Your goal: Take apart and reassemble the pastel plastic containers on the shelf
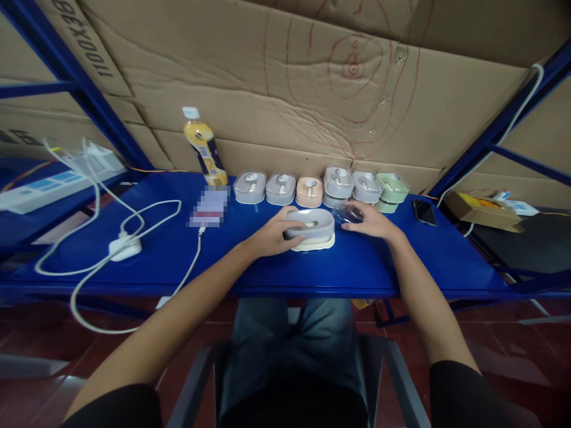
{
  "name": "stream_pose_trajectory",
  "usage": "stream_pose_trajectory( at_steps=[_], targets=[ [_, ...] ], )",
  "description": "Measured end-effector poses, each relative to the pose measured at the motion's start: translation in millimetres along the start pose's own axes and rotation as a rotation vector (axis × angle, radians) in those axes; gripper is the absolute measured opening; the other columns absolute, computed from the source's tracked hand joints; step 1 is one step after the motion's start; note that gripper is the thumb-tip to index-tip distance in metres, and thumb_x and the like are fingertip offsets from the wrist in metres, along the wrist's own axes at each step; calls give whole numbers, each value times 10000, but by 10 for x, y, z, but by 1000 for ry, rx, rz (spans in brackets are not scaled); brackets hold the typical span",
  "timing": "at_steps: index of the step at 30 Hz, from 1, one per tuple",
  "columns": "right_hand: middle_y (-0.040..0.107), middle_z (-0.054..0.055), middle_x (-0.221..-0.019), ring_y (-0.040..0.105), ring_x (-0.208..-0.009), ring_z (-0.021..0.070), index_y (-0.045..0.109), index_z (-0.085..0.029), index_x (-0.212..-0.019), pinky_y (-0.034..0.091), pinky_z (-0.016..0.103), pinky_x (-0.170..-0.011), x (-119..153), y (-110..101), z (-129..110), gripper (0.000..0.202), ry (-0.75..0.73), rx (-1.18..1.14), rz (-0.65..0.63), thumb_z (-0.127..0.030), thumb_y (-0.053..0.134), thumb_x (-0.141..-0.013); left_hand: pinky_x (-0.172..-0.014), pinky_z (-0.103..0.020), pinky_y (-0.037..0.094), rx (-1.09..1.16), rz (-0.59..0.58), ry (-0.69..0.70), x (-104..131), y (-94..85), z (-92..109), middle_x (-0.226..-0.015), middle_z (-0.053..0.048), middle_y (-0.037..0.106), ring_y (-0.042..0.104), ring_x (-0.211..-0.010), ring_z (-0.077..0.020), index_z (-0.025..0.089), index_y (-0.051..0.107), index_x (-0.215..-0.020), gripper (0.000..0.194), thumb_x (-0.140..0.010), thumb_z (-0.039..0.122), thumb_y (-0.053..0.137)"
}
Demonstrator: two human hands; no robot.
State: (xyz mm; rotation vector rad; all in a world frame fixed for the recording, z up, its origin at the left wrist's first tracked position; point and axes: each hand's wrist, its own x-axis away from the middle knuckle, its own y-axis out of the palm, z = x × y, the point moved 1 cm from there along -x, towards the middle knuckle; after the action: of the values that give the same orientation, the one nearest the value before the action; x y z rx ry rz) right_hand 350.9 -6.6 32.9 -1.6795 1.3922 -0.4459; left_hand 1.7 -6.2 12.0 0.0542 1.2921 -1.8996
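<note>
A grey oval box (319,233) with a cream base (314,245) sits on the blue table in front of me, its top uncovered. Inside it shows a small pale piece that I cannot identify. My left hand (276,235) grips the box from its left side, with fingers reaching over the rim. Just to the right, my right hand (369,220) is closed on a clear plastic lid (342,214), held tilted beside the box. Behind both hands stands a row of similar lidded boxes in grey, with a peach box (309,191) and a green box (393,186) among them.
A drink bottle (205,148) stands at the back left, near a pixelated flat object (210,207) with a cable. A white charger (125,246) and looping cords lie left. At right are a dark phone (423,212) and a cardboard box (484,212). Cardboard walls the back.
</note>
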Motion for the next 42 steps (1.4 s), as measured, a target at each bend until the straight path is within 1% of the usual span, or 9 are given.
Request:
stream_pose_trajectory(
  at_steps=[4,10,14,20,22,25,30,36,42],
  targets=[
    [742,133,-1346,720,-1205,349,676,-212,-1400,555,606,-1092,-10,-20,102,802,-18,45,-36,-565,900,-716,-1241,-554,435,-63,84,-174,16,-174,-181,-1397,-138,567,545,-1406,-340,213,796,-1174,347,-934,430,670],
    [757,137,-1329,728,-1185,371,709,-222,-1378,571,613,-1059,-13,-13,146,847,-47,125,-65,-543,963,-636,-1214,-576,450,-119,63,-276,54,-234,-351,-1315,-151,566,601,-1313,-352,184,810,-1108,390,-897,485,681],
    [752,129,-1333,727,-1186,365,707,-226,-1388,570,604,-1067,0,-31,58,839,-47,110,-32,-579,941,-664,-1222,-576,441,-95,96,-217,46,-216,-269,-1360,-154,560,582,-1352,-345,187,796,-1116,366,-928,472,666],
    [692,111,-1400,667,-1290,334,628,-271,-1497,527,564,-1142,51,-52,-382,789,-224,12,215,-627,821,-820,-1245,-517,437,3,94,0,40,-67,13,-1482,-151,521,536,-1440,-334,206,748,-1195,344,-928,420,707],
    [678,97,-1425,655,-1318,324,606,-299,-1521,516,552,-1160,57,25,-584,780,-316,-30,168,-598,823,-834,-1243,-512,444,32,46,53,33,12,86,-1499,-161,517,530,-1452,-336,208,688,-1300,441,-910,411,733],
    [657,98,-1462,647,-1343,334,601,-307,-1532,506,544,-1176,43,185,-825,809,-396,-50,68,-574,852,-811,-1231,-557,449,62,10,41,8,110,118,-1494,-182,547,542,-1442,-359,205,507,-1489,746,-834,392,812],
    [639,116,-1472,639,-1358,344,585,-289,-1549,510,532,-1175,4,372,-934,844,-406,-27,-1,-558,864,-799,-1182,-604,484,168,46,-32,-37,222,45,-1527,-217,547,573,-1416,-410,207,316,-1588,1092,-709,456,914],
    [638,116,-1460,637,-1339,371,592,-304,-1541,529,560,-1147,-17,496,-883,874,-413,73,-54,-627,865,-776,-1212,-624,442,166,10,-75,-39,281,0,-1624,-277,453,493,-1495,-458,157,256,-1622,1191,-688,488,917],
    [641,101,-1454,643,-1321,364,586,-331,-1546,538,545,-1133,-43,537,-844,864,-398,117,-70,-650,847,-787,-1240,-604,417,156,1,-82,-32,272,0,-1654,-253,441,463,-1527,-445,177,298,-1633,1160,-699,475,917]
  ],
)
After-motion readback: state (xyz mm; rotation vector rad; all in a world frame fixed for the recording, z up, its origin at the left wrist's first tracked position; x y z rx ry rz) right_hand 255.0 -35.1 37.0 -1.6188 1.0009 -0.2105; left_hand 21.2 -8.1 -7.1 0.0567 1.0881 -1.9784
